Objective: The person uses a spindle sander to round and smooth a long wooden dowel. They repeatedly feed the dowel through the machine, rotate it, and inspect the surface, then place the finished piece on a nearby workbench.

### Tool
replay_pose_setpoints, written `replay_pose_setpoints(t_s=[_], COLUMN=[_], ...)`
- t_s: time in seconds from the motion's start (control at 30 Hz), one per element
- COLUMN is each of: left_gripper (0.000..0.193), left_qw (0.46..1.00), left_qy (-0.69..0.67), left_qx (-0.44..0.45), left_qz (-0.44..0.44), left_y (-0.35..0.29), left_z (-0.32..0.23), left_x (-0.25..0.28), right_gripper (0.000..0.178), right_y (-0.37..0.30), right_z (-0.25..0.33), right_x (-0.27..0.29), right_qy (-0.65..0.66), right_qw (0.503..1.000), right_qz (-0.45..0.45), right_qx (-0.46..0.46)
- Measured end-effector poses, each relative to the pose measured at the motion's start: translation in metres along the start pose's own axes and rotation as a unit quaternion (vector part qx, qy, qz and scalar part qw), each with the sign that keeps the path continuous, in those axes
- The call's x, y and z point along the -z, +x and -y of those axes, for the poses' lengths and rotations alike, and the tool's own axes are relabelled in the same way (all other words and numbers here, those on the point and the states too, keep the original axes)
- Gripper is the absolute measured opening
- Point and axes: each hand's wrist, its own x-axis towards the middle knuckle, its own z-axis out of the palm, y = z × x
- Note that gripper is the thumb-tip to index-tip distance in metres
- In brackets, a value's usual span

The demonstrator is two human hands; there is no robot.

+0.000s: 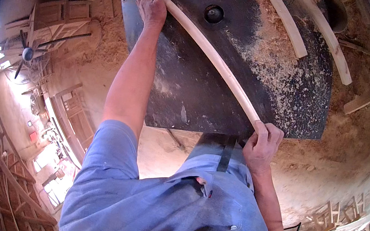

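A long, slightly curved pale wooden strip (212,55) lies across a dark metal machine table (183,91). My left hand (150,6) grips the strip's far end near the table's back left corner. At the table's front edge my right hand (262,147) holds the near end of the same strip. A round dark spindle knob (214,13) sticks up from the table just beyond the strip's middle. Sawdust (273,61) covers the right half of the table.
Two more curved wooden strips (301,25) lie on the sawdust at the table's far right. Wooden offcuts (366,101) rest on the sawdust-covered floor to the right. Wooden frames and furniture parts (61,18) stand at the left. My blue shirt (158,206) fills the bottom.
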Motion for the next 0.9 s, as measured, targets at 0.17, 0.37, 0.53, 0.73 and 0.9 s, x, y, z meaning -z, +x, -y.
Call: replay_pose_setpoints(t_s=[0.17,0.37,0.53,0.73,0.9], left_gripper=[0.056,0.048,0.044,0.044,0.047], left_qw=[1.000,0.999,0.997,0.997,0.996], left_qy=[0.021,0.049,0.058,0.031,0.028], left_qx=[-0.012,-0.011,-0.047,-0.049,-0.064], left_qz=[-0.003,0.007,0.027,0.042,0.048], left_y=[-0.009,-0.028,-0.037,-0.037,-0.031], left_z=[-0.004,-0.031,-0.046,-0.053,-0.058], left_x=[-0.004,-0.008,-0.019,-0.026,-0.029], right_gripper=[0.041,0.045,0.052,0.050,0.049], right_y=[-0.012,-0.047,-0.072,-0.069,-0.070], right_z=[-0.005,-0.016,-0.023,-0.020,-0.022], right_x=[0.006,0.017,0.028,0.022,0.012], right_qy=[0.014,0.048,0.091,0.090,0.078], right_qw=[1.000,0.995,0.992,0.991,0.993], right_qz=[-0.012,0.002,0.008,-0.018,-0.038], right_qx=[-0.023,-0.082,-0.092,-0.099,-0.079])
